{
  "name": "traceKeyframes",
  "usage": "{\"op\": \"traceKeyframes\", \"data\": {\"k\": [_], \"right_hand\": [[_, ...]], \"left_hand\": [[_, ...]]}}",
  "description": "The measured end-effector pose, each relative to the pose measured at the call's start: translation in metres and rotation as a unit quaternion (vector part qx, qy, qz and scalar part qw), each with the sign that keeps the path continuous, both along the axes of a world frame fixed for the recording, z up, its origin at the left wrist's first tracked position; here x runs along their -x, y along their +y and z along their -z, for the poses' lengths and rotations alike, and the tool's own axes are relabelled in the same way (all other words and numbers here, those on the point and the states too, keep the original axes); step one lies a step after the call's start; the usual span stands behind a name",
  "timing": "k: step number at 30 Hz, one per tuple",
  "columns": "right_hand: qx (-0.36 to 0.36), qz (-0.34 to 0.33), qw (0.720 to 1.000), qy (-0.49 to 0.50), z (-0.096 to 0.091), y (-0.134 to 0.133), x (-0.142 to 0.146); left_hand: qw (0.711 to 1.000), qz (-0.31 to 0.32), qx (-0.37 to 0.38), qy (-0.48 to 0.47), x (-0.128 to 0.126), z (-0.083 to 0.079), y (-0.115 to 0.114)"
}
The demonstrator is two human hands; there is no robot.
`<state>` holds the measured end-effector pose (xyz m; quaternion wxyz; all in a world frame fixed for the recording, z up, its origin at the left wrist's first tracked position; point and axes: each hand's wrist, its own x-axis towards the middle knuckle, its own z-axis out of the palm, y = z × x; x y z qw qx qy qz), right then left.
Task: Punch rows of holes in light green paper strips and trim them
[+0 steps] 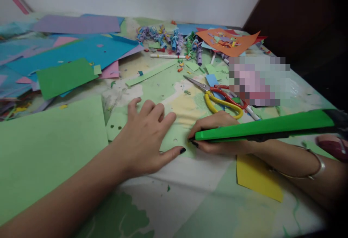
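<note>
My left hand (144, 140) lies spread over a light green paper strip (179, 133) and presses it on the table, thumb and fingers apart. Two small dark holes show in the strip left of that hand, and a small curved cut sits near the thumb. My right hand (217, 121) grips a green utility knife (261, 127) like a pen, its tip low at the strip's right end. Fingers hide the blade. Just beyond the right hand are scissors (205, 87) with one yellow and one red handle, blades slightly apart.
A large light green sheet (49, 158) is at left, with blue (81, 53) and green paper (65, 76) behind. Fringed, curled paper rolls (174, 42) and a white marker (165, 56) lie at the back. Orange paper (236, 47) holds scraps. Yellow paper (258, 178) lies below my right wrist.
</note>
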<state>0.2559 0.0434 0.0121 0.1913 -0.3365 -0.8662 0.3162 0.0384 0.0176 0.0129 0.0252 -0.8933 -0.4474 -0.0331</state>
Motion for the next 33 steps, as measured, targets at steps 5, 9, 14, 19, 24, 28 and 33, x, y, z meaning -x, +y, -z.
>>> {"op": "traceKeyframes", "data": {"k": [5,9,14,19,24,28,33], "right_hand": [[0.037,-0.034,0.999,0.011,0.000,0.005,-0.005],[0.042,-0.020,0.999,0.011,0.000,0.006,-0.005],[0.032,-0.035,0.999,0.014,0.002,0.007,-0.005],[0.030,-0.041,0.998,0.023,0.003,0.006,-0.006],[0.031,-0.036,0.999,0.012,0.002,0.005,-0.005],[0.016,-0.028,0.999,0.008,0.000,0.004,-0.002],[-0.016,-0.011,1.000,0.003,-0.001,0.002,0.002]], "left_hand": [[1.000,0.001,-0.002,-0.003,0.000,0.003,0.002],[1.000,0.010,-0.004,-0.016,0.002,0.008,0.005],[1.000,0.010,-0.005,-0.020,0.003,0.009,0.006],[1.000,0.009,-0.003,-0.013,0.002,0.008,0.005],[1.000,0.010,-0.002,-0.018,0.003,0.009,0.006],[1.000,0.014,-0.002,-0.027,0.003,0.011,0.006],[0.999,0.019,-0.007,-0.029,0.005,0.012,0.008]]}}
